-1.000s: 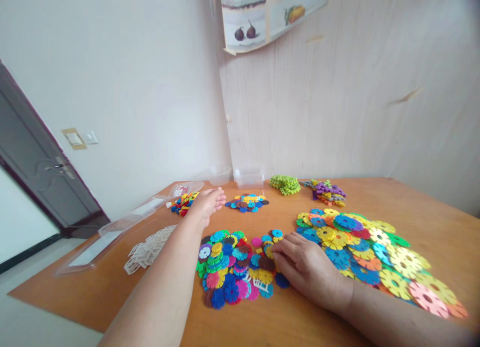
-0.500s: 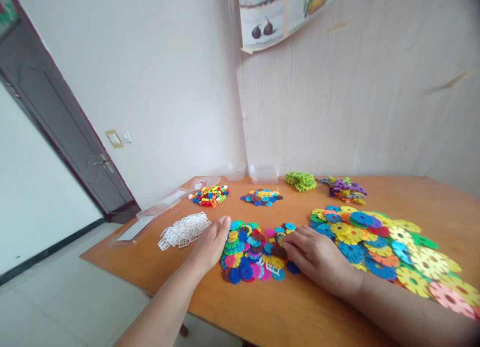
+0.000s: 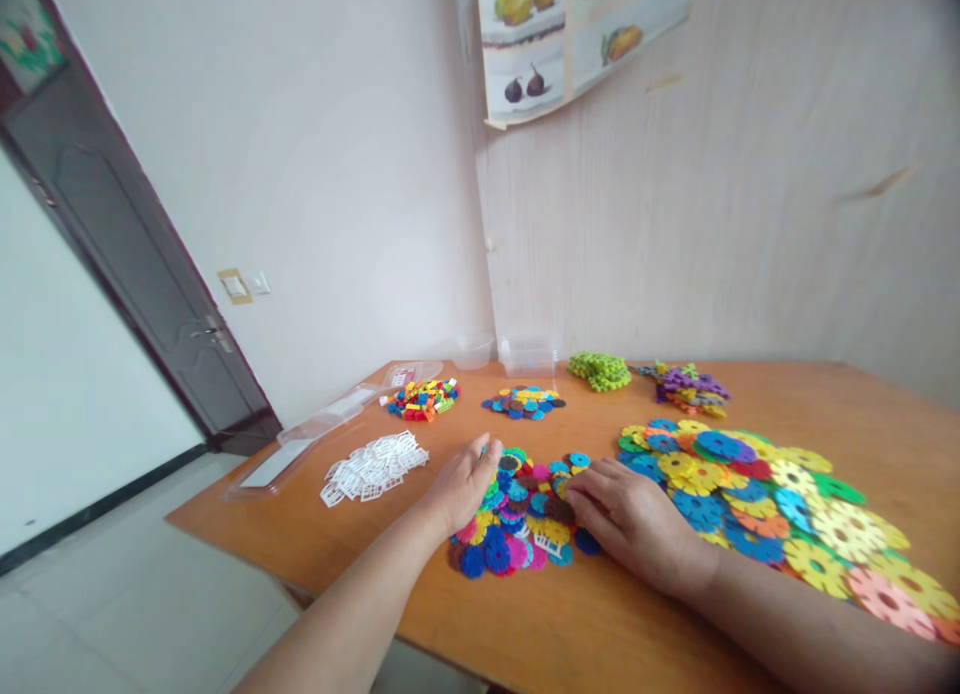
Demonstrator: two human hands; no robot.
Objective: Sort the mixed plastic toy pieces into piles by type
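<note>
A heap of small coloured snowflake discs (image 3: 517, 529) lies on the orange wooden table (image 3: 600, 624) in front of me. My left hand (image 3: 465, 484) rests on the heap's left side, fingers stretched out flat over the discs. My right hand (image 3: 630, 519) lies palm down on the heap's right side, its fingertips curled down onto the discs near the middle. Whether those fingers pinch a disc is hidden.
A spread of large coloured discs (image 3: 780, 499) fills the table's right. White lattice pieces (image 3: 373, 465), small bricks (image 3: 422, 397), a small disc pile (image 3: 523, 402), green (image 3: 598, 368) and purple (image 3: 686, 384) clusters, clear tubs (image 3: 525, 352) and a clear tray (image 3: 315, 434) lie behind. Door at left.
My left hand came back from the far brick pile and settled onto the near heap's left side. The right hand stayed put. The view swung left.
</note>
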